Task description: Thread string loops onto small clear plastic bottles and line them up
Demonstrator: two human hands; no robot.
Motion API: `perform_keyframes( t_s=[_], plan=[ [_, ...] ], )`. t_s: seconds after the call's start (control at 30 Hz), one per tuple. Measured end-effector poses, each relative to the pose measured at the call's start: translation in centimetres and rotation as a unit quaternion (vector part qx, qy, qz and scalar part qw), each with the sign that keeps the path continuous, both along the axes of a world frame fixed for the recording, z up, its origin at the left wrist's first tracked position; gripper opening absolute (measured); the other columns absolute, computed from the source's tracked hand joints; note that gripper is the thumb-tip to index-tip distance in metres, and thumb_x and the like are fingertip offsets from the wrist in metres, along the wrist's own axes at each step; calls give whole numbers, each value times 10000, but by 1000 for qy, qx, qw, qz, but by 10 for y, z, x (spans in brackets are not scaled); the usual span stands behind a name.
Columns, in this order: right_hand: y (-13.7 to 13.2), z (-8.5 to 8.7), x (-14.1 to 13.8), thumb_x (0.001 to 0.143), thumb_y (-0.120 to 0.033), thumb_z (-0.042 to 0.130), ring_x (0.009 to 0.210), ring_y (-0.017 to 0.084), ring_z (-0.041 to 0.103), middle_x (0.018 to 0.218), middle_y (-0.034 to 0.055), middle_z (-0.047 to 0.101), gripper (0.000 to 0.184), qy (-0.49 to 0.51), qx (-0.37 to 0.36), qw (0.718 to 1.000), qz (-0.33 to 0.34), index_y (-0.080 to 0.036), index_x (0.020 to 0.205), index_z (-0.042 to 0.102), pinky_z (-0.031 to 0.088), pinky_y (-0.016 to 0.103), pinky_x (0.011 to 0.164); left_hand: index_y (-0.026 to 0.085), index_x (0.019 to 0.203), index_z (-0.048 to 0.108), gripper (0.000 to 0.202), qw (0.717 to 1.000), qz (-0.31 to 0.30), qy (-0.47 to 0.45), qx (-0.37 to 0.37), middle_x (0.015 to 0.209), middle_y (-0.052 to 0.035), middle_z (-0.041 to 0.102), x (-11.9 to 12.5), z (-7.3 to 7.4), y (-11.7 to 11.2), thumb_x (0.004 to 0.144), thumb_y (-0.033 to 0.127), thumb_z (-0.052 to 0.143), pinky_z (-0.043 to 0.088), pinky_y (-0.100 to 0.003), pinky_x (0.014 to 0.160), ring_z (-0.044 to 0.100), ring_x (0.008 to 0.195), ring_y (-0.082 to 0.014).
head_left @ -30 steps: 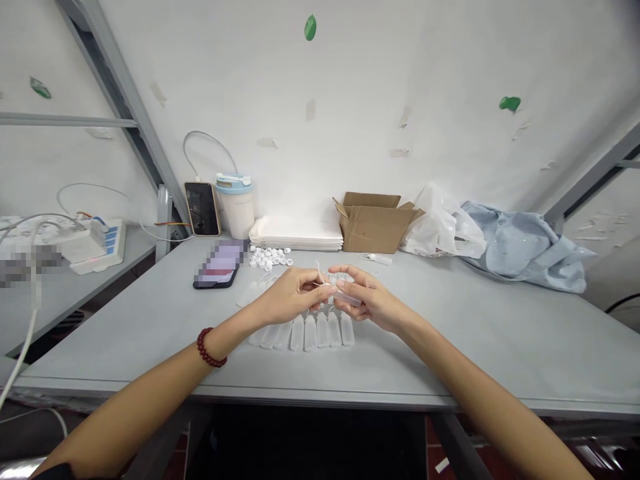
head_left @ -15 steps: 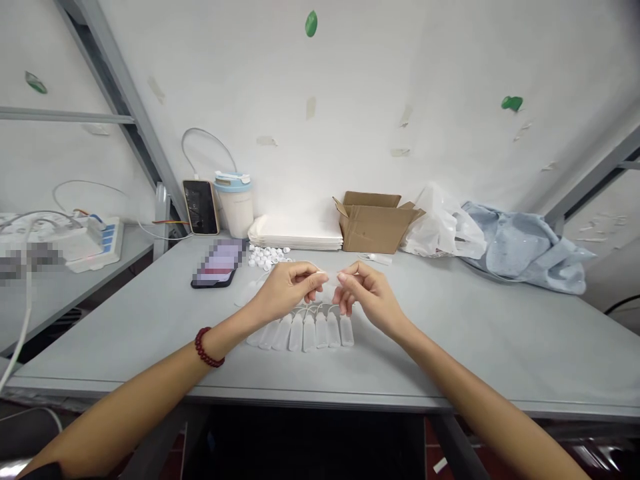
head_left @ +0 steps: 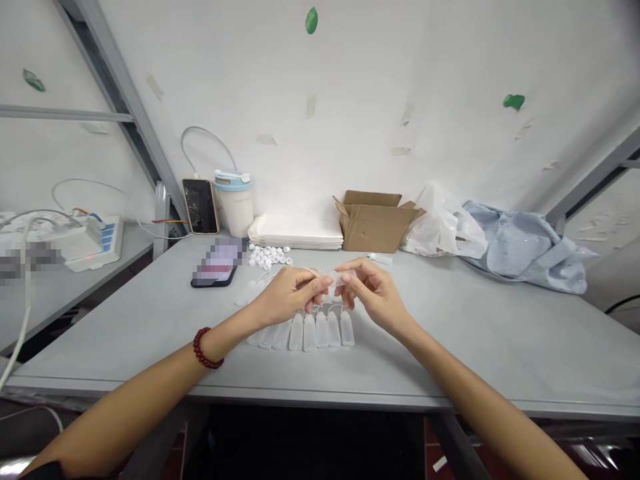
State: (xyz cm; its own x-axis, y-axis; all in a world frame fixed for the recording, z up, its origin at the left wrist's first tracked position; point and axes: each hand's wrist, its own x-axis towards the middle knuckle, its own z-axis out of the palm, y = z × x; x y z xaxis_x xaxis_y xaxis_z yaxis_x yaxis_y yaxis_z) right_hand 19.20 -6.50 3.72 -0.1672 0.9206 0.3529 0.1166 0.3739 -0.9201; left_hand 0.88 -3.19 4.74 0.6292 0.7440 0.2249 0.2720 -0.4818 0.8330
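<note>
Above the middle of the table, a small translucent plastic bottle [head_left: 343, 277] lies roughly level between my two hands. The fingers of my right hand [head_left: 374, 292] are closed around its body. At the bottle's other end, my left hand [head_left: 290, 293] pinches with thumb and forefinger; those fingertips hide the bottle's neck. Just below my hands, a row of similar bottles [head_left: 310, 333] with thin white tubes lies on the table. More translucent bottles [head_left: 245, 293] are partly hidden behind my left hand.
White caps [head_left: 270, 256] are heaped beyond my left hand, beside a phone [head_left: 216, 270]. Along the wall stand a tumbler [head_left: 235, 207], a white paper stack [head_left: 297, 233], a cardboard box [head_left: 375, 227], a plastic bag [head_left: 443, 227] and blue cloth [head_left: 525, 247].
My hands have come together, and the bottle now shows between them. Earlier, a gap separated the fingertips, with only a small bit of something white at my left fingers.
</note>
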Motion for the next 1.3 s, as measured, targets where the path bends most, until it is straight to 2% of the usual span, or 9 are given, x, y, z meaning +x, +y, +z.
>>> perform_keyframes(
  t_s=[0.23,0.4,0.53,0.67,0.8,0.9,0.97,1.1,1.3],
  plan=[
    [2,-2,1,837,-484,513,374,78,468,515,-7,576,377,22,-61,998,7,-146,684,578,377,224,388,153,598,568,322,955,45,22,293,543,0,523,1,-10,-3,836,370,556,361,-227,549,447,542,-104],
    [-1,1,1,818,-451,558,418,91,504,554,-15,593,299,23,-33,999,8,-158,836,613,427,244,440,137,634,585,370,993,1,31,114,567,2,549,1,0,-7,859,419,503,373,-202,495,480,493,-83],
    [-1,0,2,801,-376,602,595,130,578,709,28,656,226,-85,82,993,-27,-183,906,652,456,263,540,127,648,557,425,997,-32,-5,-76,578,-2,555,-1,9,-6,874,470,446,412,-196,469,524,459,-84],
    [-1,-2,2,815,-371,582,637,136,571,730,34,656,212,-129,108,985,-48,-192,874,679,437,257,548,127,664,561,444,991,-44,-7,-127,491,22,501,-1,8,-5,879,489,420,403,-208,455,467,398,-77],
    [0,-5,0,811,-439,565,478,92,455,585,-9,540,277,-58,-4,998,-30,-180,808,662,371,232,446,151,537,473,441,999,10,24,47,472,22,463,3,-4,-6,887,416,431,373,-211,482,447,442,-82],
    [1,-6,-2,833,-491,504,392,73,377,487,-29,453,390,8,-60,998,-16,-160,649,598,309,224,384,152,618,523,321,968,45,23,247,629,-33,582,5,-16,-4,882,302,422,388,-236,548,512,570,-119],
    [2,-5,-3,843,-516,471,359,67,356,452,-31,437,447,25,-69,997,-33,-159,586,550,285,223,365,151,699,558,241,956,42,26,290,694,-46,616,5,-20,-3,873,256,428,395,-242,563,526,595,-125],
    [3,-1,-1,832,-505,503,382,68,384,504,-27,480,393,12,-27,995,-97,-164,644,552,328,225,395,154,704,552,229,987,37,37,153,581,8,573,6,-11,-8,823,350,565,403,-213,514,507,518,-100],
    [4,-5,3,858,-450,485,511,114,483,637,13,570,298,-99,90,986,-103,-191,751,585,389,251,503,137,673,541,363,997,2,-31,-67,610,8,557,6,5,-12,876,423,448,426,-189,464,520,478,-76]
  ],
)
